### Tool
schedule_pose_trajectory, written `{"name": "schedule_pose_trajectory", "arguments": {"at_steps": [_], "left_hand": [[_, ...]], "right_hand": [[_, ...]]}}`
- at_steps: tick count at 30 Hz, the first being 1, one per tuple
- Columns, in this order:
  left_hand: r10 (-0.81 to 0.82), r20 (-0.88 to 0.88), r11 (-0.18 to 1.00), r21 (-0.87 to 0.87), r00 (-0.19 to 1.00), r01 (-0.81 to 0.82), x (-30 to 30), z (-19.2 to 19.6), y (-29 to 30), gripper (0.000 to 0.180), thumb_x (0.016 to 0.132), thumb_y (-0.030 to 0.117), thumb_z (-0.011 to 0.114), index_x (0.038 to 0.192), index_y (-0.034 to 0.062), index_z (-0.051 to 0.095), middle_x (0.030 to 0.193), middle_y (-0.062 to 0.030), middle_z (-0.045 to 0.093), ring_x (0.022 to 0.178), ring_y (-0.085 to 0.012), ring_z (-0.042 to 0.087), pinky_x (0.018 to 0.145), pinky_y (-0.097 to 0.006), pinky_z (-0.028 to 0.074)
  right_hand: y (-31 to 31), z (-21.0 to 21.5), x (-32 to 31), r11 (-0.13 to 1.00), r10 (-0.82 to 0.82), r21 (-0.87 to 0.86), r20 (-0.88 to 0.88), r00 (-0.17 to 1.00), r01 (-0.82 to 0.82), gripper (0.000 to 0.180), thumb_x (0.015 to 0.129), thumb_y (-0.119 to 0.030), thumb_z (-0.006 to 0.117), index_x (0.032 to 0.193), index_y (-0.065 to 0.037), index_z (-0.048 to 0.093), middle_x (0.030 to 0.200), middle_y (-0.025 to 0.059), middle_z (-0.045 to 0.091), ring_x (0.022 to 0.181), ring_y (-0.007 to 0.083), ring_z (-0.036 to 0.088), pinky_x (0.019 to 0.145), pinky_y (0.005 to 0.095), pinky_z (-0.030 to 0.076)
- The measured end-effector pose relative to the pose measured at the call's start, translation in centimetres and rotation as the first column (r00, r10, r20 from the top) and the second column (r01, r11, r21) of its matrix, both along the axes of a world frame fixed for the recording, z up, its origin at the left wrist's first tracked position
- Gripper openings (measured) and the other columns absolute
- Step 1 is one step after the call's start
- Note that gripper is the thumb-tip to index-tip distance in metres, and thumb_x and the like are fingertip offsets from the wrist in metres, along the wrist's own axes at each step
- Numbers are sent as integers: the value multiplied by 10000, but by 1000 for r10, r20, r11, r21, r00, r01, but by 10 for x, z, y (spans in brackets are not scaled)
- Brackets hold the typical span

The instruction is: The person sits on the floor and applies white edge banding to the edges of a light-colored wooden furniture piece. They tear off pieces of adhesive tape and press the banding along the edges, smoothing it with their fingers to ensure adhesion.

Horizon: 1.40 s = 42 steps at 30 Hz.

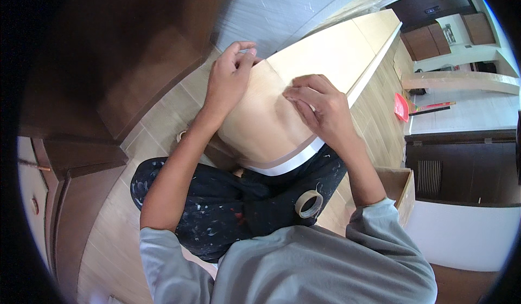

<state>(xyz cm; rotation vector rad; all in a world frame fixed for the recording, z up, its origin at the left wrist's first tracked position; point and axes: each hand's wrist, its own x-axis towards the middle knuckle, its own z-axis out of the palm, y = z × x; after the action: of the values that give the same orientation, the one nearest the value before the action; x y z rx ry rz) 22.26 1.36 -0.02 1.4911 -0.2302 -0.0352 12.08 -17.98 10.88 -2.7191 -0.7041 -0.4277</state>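
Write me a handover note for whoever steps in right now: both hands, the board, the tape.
Left hand: fingers pressed on the far left edge of the long pale wooden board, which lies across the lap.
Right hand: fingertips pinching at the board's surface near its middle; what they grip is too small to tell.
Beige tape roll: loose on the right thigh.
Done: a tan strip crosses the board's near end.
Left: cannot tell.

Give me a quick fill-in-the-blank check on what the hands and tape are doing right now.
1. Both hands, left hand and right hand, rest on the long pale wooden ____.
2. The beige roll of masking tape lies on the person's dark paint-spattered ____.
3. The red dustpan lies on the wood-look ____.

Missing: board; trousers; floor
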Motion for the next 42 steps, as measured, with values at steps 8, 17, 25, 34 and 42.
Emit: {"name": "schedule_pose_trajectory", "arguments": {"at_steps": [8,17,25,34,42], "left_hand": [[54,34,998,-16,998,-53,-2,3,0,330,1094,236,602,1289,-20,674,980,-161,819,871,-193,765,814,-352,566],[32,8,999,-1,999,-32,-4,6,1,330,1105,240,594,1304,-13,669,999,-157,816,889,-180,754,827,-339,561],[45,24,999,-26,999,-45,-4,6,1,325,1088,246,609,1277,-10,675,981,-168,819,879,-230,770,833,-374,559],[14,6,999,32,1000,-14,-6,10,3,338,1113,240,591,1326,-10,670,1008,-153,814,921,-134,731,845,-306,550],[92,72,994,52,993,-96,-9,10,-2,352,1091,277,600,1276,-8,691,972,-164,815,840,-235,758,802,-381,554]], "right_hand": [[0,-3,-3,999,-3,34,8,1000,3,149,857,-49,797,997,-99,812,1055,61,733,949,262,718,740,389,606],[-2,-5,-10,998,-47,49,-27,999,48,197,845,-35,801,1026,-105,829,1086,66,736,990,270,720,784,402,611],[-3,2,-29,993,-83,68,-151,985,94,277,915,-50,765,1183,-89,821,1231,136,722,1089,315,709,861,410,605],[2,18,-54,988,-135,-109,-207,969,114,404,985,-270,755,1357,-112,751,1505,217,578,1324,398,605,1075,498,519],[2,10,-44,981,-121,-172,-207,971,85,547,1003,-456,710,1453,-146,695,1619,255,465,1394,428,540,1156,534,451]]}}
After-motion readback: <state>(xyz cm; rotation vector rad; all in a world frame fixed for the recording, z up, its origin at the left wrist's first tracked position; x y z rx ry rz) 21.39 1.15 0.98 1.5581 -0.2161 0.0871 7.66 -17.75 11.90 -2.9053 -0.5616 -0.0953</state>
